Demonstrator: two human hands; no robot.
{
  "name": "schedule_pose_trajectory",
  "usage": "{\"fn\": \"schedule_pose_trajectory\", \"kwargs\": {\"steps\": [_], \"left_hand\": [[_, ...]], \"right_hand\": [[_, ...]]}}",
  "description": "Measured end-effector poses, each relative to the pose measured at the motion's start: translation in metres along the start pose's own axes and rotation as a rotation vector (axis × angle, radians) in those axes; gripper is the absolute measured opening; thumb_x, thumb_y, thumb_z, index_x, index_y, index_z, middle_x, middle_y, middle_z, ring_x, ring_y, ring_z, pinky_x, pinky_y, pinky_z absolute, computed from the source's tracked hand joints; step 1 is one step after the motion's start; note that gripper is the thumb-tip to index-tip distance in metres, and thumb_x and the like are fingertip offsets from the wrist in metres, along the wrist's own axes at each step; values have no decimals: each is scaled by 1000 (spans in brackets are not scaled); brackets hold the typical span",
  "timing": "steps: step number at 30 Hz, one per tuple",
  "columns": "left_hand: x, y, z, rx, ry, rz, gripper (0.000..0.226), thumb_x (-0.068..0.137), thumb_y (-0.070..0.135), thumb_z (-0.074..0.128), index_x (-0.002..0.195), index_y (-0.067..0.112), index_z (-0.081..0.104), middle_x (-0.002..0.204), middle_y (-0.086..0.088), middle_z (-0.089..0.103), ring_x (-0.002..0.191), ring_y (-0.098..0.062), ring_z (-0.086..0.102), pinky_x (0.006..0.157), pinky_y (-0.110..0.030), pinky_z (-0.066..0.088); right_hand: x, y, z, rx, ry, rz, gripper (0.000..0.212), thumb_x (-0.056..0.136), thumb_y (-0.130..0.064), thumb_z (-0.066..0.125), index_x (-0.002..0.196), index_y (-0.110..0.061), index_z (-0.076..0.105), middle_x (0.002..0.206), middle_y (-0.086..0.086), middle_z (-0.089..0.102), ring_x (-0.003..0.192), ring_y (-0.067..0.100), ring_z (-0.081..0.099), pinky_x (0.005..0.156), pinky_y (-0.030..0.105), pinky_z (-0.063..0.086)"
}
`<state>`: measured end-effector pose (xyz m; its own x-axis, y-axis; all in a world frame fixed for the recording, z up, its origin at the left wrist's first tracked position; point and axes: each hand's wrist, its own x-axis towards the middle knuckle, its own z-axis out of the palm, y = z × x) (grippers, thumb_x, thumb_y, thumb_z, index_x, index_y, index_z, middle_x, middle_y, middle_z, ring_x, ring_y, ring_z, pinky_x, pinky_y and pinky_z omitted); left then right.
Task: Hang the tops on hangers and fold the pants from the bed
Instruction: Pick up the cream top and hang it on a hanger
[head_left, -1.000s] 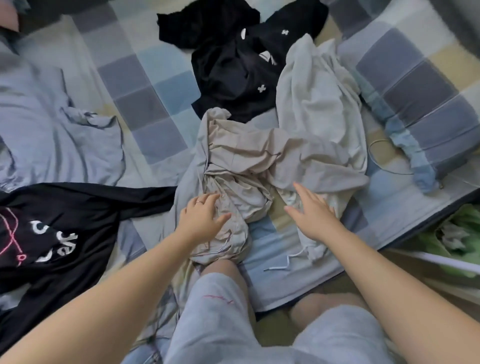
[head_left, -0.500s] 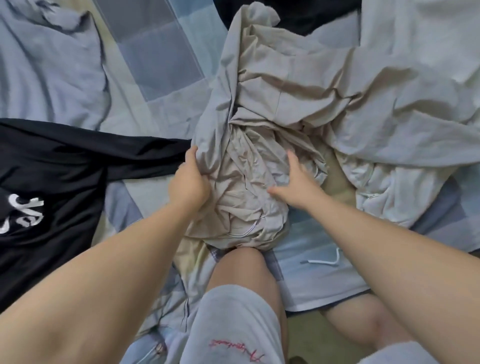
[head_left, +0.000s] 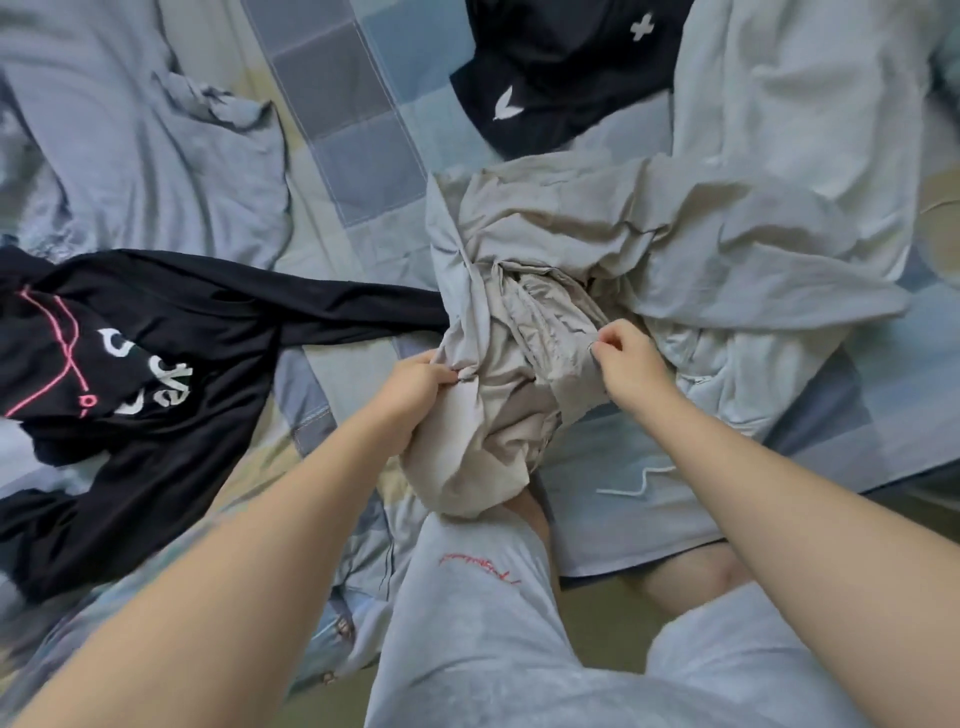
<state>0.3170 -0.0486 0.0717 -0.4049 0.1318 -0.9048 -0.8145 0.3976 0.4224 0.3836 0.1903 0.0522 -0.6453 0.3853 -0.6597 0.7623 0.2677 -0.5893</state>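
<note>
- Beige garment (head_left: 483, 441): crumpled in a heap at the near edge of the bed (head_left: 353, 130), just above my knee. Its upper part spreads away to the right, where it meets a pale grey garment (head_left: 779, 130). I cannot tell where one ends and the other begins.
- Left hand (head_left: 415, 384): clamped on a bunch of the beige cloth at the heap's left side, fingers curled into the folds.
- Right hand (head_left: 628, 364): apart from the left, on the heap's right side, with fingertips pinching a gathered edge of the same cloth.
- Handling, as I judge it: the cloth is thin, soft and light and will not hold a shape. It will sag and twist wherever it is unsupported, though it should not slip from a firm pinch.
- Where to hold: the gathered band looks like a waistband, which suggests pants. Holding both ends of that band, hands spread wide, would let the legs hang straight for folding.
- Neighbours: a black printed top (head_left: 156, 322) lies to the left, its sleeve reaching the heap. A white drawstring (head_left: 634, 483) lies on the sheet nearby.
</note>
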Motion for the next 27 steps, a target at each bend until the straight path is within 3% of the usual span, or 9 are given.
{"fn": "schedule_pose_trajectory", "kwargs": {"steps": [5,7,8,10,13,16,18,23,27], "left_hand": [[-81,3,42,20,114,145,25,95,1,52,100,20,68,103,-5,73,98,-25,66,86,-36,50],[-115,4,57,38,208,208,19,97,6,53,104,20,64,102,0,69,100,-23,64,82,-32,50],[-132,6,65,54,250,234,18,97,9,55,110,18,62,104,0,66,101,-23,62,80,-31,49],[-164,11,84,84,277,273,33,98,15,60,131,14,56,118,-3,62,110,-23,59,87,-33,49],[-214,25,117,102,208,336,49,95,25,69,140,19,53,131,-4,56,120,-20,57,98,-34,48],[-266,47,151,121,30,449,46,91,33,73,134,27,58,130,6,62,114,-7,62,78,-15,50],[-303,63,173,70,-69,533,40,89,34,75,126,29,61,116,15,70,100,1,67,69,-10,51],[-374,98,201,-122,-74,736,21,87,31,72,108,27,70,98,7,78,95,-9,73,77,-24,58],[-411,114,189,-114,89,867,11,96,22,65,95,29,73,92,7,76,92,-11,71,88,-42,59]], "right_hand": [[-63,-23,-77,161,100,-126,15,99,-11,47,88,-20,52,76,-4,53,69,11,47,64,29,37],[-94,-36,-113,208,145,-200,21,101,-13,48,84,-25,51,78,-6,53,69,6,48,62,19,39],[-110,-45,-132,233,159,-237,22,101,-14,48,84,-27,51,78,-7,53,69,4,48,60,14,39],[-142,-62,-168,293,135,-293,22,102,-16,49,83,-28,53,73,-7,52,64,6,48,61,20,39],[-188,-86,-211,390,-3,-332,20,103,-18,47,86,-27,54,65,-3,47,59,12,43,59,32,34],[-231,-111,-244,492,-117,-355,22,104,-15,46,86,-23,53,61,-4,48,55,12,45,57,31,36],[-262,-129,-263,568,-218,-356,21,105,-13,44,89,-21,54,69,-1,58,59,13,58,58,32,50],[-323,-158,-299,612,-360,-423,21,106,-8,44,90,-13,57,92,16,67,83,29,69,77,42,60],[-350,-165,-315,664,-228,-560,15,104,-10,48,95,-14,60,101,17,67,93,28,68,83,39,58]]}}
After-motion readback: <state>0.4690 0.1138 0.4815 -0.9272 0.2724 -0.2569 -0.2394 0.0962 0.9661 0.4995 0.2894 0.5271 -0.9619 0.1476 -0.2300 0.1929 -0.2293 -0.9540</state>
